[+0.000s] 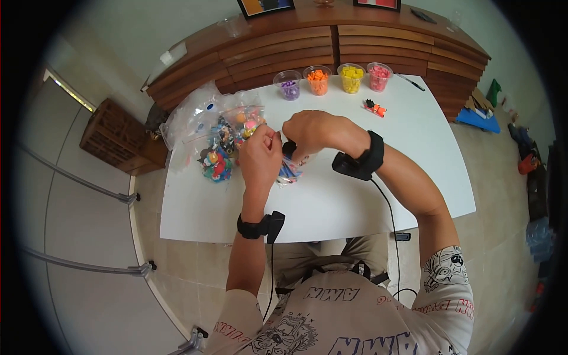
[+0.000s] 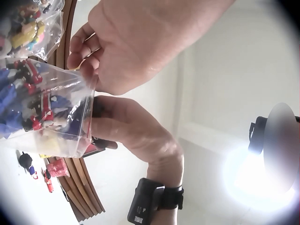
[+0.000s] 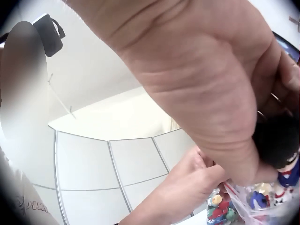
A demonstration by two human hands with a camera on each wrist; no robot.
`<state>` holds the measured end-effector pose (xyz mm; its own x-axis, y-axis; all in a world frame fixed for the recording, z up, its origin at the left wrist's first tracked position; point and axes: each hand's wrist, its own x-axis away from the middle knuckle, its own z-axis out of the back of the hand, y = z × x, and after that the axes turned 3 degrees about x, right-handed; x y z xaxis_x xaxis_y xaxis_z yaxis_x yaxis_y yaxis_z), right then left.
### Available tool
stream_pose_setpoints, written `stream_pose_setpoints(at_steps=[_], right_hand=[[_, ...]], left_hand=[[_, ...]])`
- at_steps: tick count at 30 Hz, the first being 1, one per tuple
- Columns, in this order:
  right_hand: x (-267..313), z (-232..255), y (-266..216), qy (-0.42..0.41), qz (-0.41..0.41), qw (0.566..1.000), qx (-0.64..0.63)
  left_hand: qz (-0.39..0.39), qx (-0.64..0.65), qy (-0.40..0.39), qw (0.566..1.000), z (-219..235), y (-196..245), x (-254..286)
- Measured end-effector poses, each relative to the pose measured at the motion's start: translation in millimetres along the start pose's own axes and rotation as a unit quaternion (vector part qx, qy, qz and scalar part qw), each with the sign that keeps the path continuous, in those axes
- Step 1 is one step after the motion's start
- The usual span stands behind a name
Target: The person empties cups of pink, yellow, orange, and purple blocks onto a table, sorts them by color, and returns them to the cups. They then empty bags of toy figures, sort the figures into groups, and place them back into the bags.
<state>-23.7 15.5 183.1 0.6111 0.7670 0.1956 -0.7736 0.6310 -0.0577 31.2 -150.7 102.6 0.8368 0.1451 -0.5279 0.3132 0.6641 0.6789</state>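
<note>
A clear plastic bag [image 2: 70, 110] of small colourful figurines hangs upright over the near part of the table. At the bag's top edge my left hand [image 1: 260, 157] pinches the plastic with curled fingers. My right hand [image 1: 319, 131] is at the bag's mouth, gripping a figurine [image 3: 277, 143] with black hair and a blue outfit. Its lower part overlaps the bag in the right wrist view. In the left wrist view, the right hand [image 2: 136, 124] is just below the left hand [image 2: 136, 42], its fingers partly behind the plastic.
More bagged figurines [image 1: 218, 165] and a crumpled clear bag [image 1: 192, 115] lie on the left of the white table [image 1: 378, 195]. Cups of purple [image 1: 290, 90], orange [image 1: 318, 83], yellow [image 1: 351, 80] and pink pieces [image 1: 379, 78] line the back. Small figurines [image 1: 376, 108] and a pen [image 1: 411, 82] lie at right.
</note>
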Motion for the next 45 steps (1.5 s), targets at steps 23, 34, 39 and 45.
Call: stream_pose_setpoints(at_steps=[23,34,39,45], right_hand=[[-1,-58,36,0.138,-0.034,0.848,-0.510],[-9,-47,31,0.194,-0.064,0.876,-0.436],[-14,-51,44,0.173,-0.071,0.853,-0.488],[-14,-58,52,0.196,-0.092,0.878,-0.427]], left_hand=[[0.036,0.028,0.052,0.998,24,-17,1],[0.064,-0.056,-0.050,0.995,42,-33,-12],[0.112,0.042,-0.049,0.992,41,-23,-11],[0.097,0.044,-0.126,0.986,26,-47,-11]])
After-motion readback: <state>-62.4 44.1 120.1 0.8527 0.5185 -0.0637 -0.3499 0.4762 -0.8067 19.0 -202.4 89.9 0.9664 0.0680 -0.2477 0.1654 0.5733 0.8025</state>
